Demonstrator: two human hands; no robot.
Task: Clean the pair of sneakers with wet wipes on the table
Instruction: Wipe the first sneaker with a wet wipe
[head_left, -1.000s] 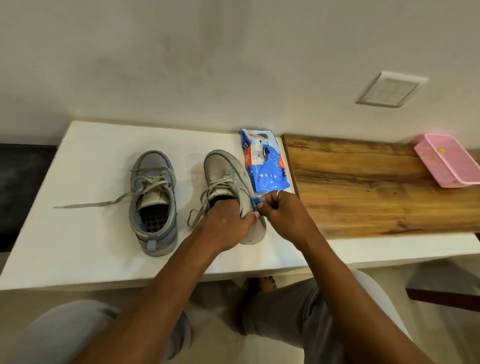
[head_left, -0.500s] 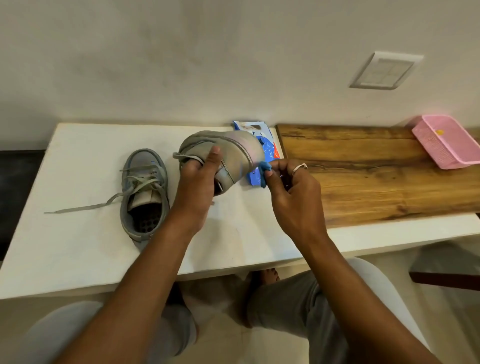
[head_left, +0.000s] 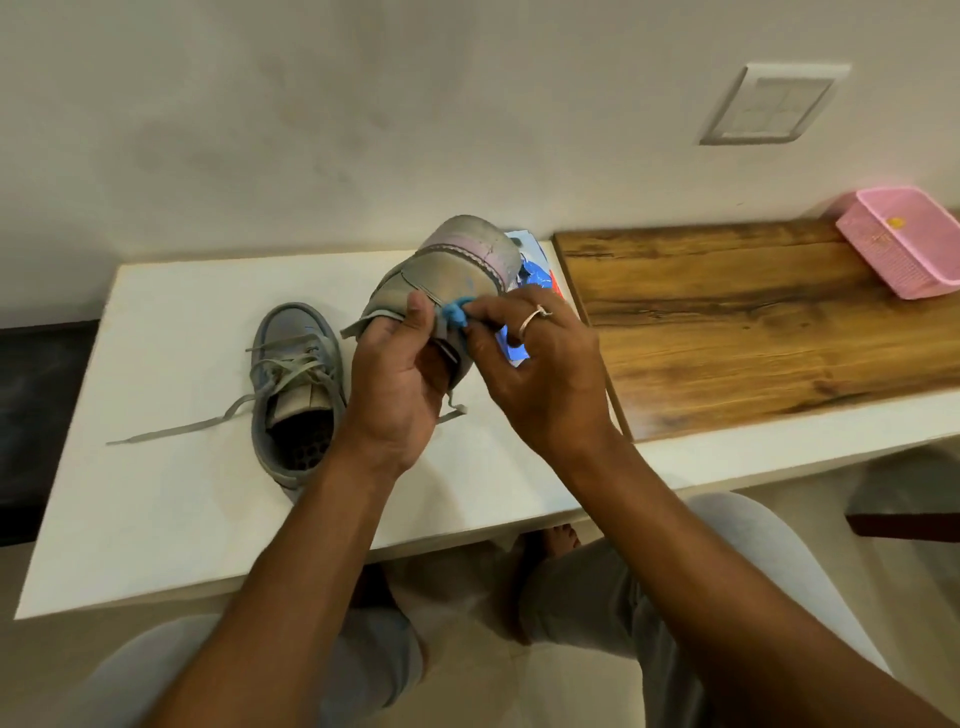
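the left hand (head_left: 400, 374) grips the raised sneaker (head_left: 457, 260) near its heel end, fingers curled around it and the thumb pointing up along its side. the shoe is off the surface (head_left: 156, 467), turned on its side, and its toe rises above and beyond the hand toward the wall. a short lace end hangs just below this hand.

the right hand (head_left: 540, 374) is close beside the left, on its right, with fingertips pinching a small bunched blue wipe (head_left: 457, 312). the wipe is pressed against the side of the raised sneaker, just right of the left thumb tip, so both hands meet at the same patch of the shoe. a ring (head_left: 535, 317) sits on one finger of the right hand.

the second sneaker (head_left: 296, 384) stands upright on the white surface just left of the left hand, its opening facing up, apart from the raised one. its loose lace (head_left: 176, 428) trails further left across the surface.

the wet wipes pack (head_left: 535, 273) lies beyond the right hand, mostly hidden by the raised sneaker and the fingers. a wooden board (head_left: 753, 312) lies to the right of the right hand, and a pink basket (head_left: 904, 239) rests at its far right end, well apart from both hands. a switch plate (head_left: 774, 104) is on the wall above the board.
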